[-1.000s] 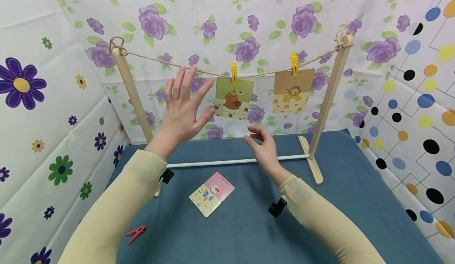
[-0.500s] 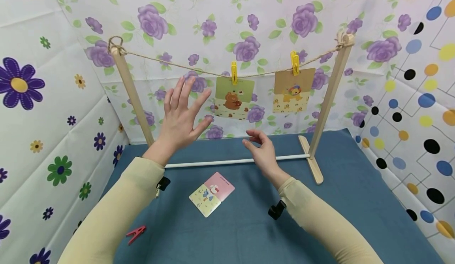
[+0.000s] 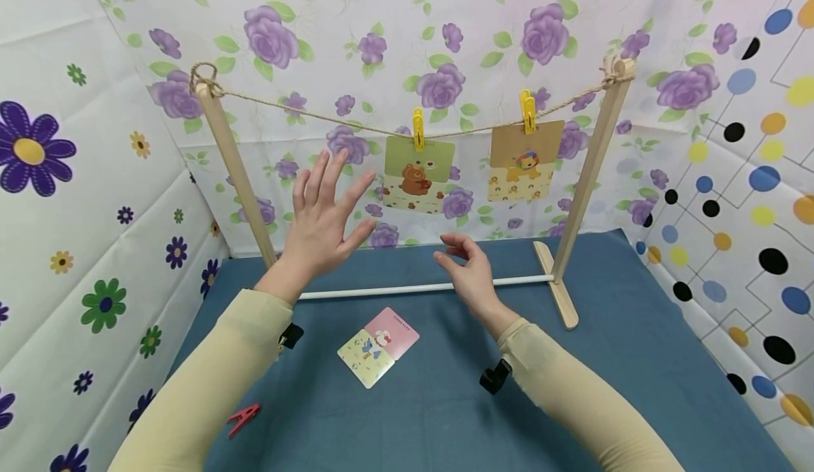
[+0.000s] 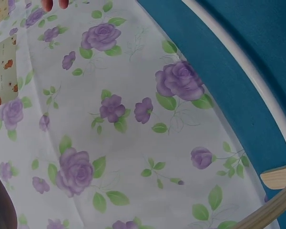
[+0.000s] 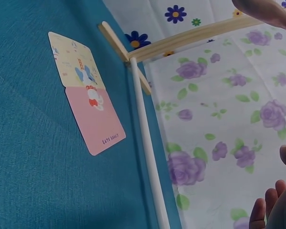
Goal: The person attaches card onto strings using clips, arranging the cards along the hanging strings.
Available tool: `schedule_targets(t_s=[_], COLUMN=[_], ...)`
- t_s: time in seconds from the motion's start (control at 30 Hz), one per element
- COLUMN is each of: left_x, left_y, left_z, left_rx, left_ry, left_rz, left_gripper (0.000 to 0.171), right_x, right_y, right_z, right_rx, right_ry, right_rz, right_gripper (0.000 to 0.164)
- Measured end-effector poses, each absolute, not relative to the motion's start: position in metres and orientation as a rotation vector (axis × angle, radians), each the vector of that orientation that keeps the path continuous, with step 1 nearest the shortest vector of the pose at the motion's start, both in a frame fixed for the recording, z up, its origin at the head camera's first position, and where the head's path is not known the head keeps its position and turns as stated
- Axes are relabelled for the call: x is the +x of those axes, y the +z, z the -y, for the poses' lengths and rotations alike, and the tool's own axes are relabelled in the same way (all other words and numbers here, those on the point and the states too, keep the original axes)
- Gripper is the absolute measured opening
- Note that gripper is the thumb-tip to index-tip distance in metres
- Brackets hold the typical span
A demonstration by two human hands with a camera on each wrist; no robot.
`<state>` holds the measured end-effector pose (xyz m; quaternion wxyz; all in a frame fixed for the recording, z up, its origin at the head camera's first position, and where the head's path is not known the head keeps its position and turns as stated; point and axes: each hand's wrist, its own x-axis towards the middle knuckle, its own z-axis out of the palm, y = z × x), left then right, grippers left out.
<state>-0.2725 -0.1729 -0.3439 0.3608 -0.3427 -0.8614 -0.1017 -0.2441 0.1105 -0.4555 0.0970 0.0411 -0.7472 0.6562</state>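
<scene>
In the head view my left hand point(image 3: 323, 225) hovers with spread fingers below the left part of the twine point(image 3: 305, 112), touching nothing. My right hand point(image 3: 469, 274) hangs in the air in front of the white rod point(image 3: 394, 290), fingers loosely bent, nothing between thumb and fingers. A green bear card point(image 3: 413, 193) and a brown lion card point(image 3: 524, 168) hang from the twine, each under a yellow clothespin point(image 3: 418, 129). A pink and yellow rabbit card point(image 5: 95, 121) lies flat on the blue cloth. At the front left lies a red clothespin point(image 3: 243, 419).
The twine is tied between two wooden posts point(image 3: 594, 168) point(image 3: 238, 175), with wooden feet point(image 3: 556, 286) on the cloth point(image 3: 445, 415). A floral backdrop point(image 3: 356, 6) stands close behind. Patterned sheets flank both sides.
My left hand has lowered slightly, away from the twine, with its fingers still spread. The right hand has dropped a little at first and then stayed. The cards and clothespins have not moved.
</scene>
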Motion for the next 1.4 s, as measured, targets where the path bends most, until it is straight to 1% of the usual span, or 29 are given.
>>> schedule_targets(t_s=[0.2,0.37,0.73,1.0,1.2,1.4], left_x=[-0.270,-0.265,-0.254,-0.247,-0.240,-0.235], left_y=[-0.355,-0.375,-0.419,-0.441,-0.458,-0.471], left_z=[0.179,0.188,0.203,0.208,0.213,0.217], left_rx=[-0.873,-0.863,-0.852,-0.854,-0.853,-0.839], left_ry=[-0.285,-0.308,-0.383,-0.401,-0.418,-0.427], left_rz=[2.249,2.288,2.405,2.467,2.521,2.579], left_gripper=[0.072,0.073,0.074,0.074,0.075,0.074], right_x=[-0.242,-0.241,-0.237,-0.234,-0.230,-0.226], right_y=[-0.459,-0.463,-0.480,-0.490,-0.499,-0.505], right_z=[-0.110,-0.108,-0.106,-0.103,-0.097,-0.094], right_rx=[0.108,0.103,0.127,0.151,0.194,0.219], right_ry=[1.951,1.960,1.906,1.891,1.847,1.834], right_rz=[2.234,2.253,2.382,2.414,2.489,2.519], right_gripper=[0.039,0.037,0.039,0.041,0.047,0.047])
